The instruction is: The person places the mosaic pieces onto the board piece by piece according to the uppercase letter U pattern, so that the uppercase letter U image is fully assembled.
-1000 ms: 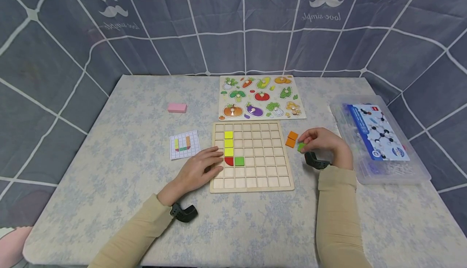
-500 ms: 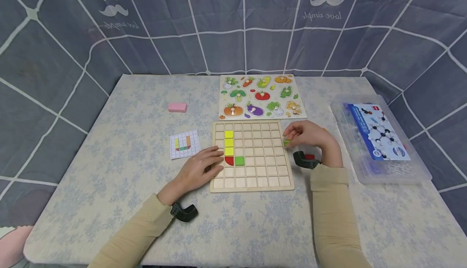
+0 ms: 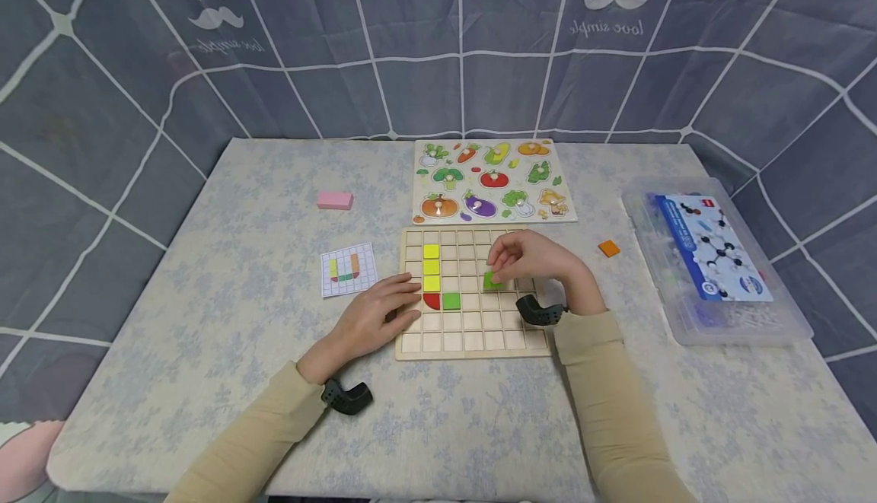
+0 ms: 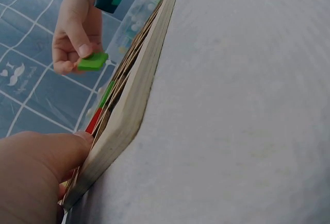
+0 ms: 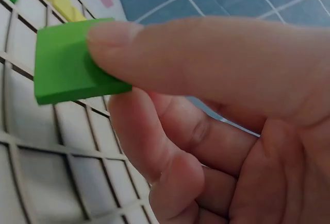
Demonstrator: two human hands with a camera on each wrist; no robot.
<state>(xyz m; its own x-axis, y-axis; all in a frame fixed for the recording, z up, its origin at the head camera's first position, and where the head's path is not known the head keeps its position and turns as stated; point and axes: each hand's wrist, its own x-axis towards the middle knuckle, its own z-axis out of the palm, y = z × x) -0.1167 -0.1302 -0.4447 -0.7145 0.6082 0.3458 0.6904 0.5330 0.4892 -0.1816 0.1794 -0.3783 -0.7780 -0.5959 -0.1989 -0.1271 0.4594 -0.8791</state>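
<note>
My right hand (image 3: 537,259) pinches a green square tile (image 3: 491,281) between thumb and fingers, above the right half of a wooden grid board (image 3: 473,353). In the right wrist view that green tile (image 5: 64,62) is held by one edge, apart from the grid below. My left hand (image 3: 373,319) rests at the board's left edge with its fingers extended; the left wrist view shows its thumb (image 4: 62,147) against the board. Set in the grid are a column of yellow tiles (image 3: 431,267), a red rounded tile (image 3: 432,301) below them and a green tile (image 3: 451,301) beside the red.
A pattern card (image 3: 349,269) lies left of the board, below a pink block (image 3: 335,200). The vegetable puzzle (image 3: 493,179) lies behind the board. To the right are an orange tile (image 3: 608,248) and a lidded plastic case (image 3: 719,259).
My right hand has carried the green tile leftward from the table to over the board. Its arm now covers the two orange tiles near the board. The left hand has stayed in place.
</note>
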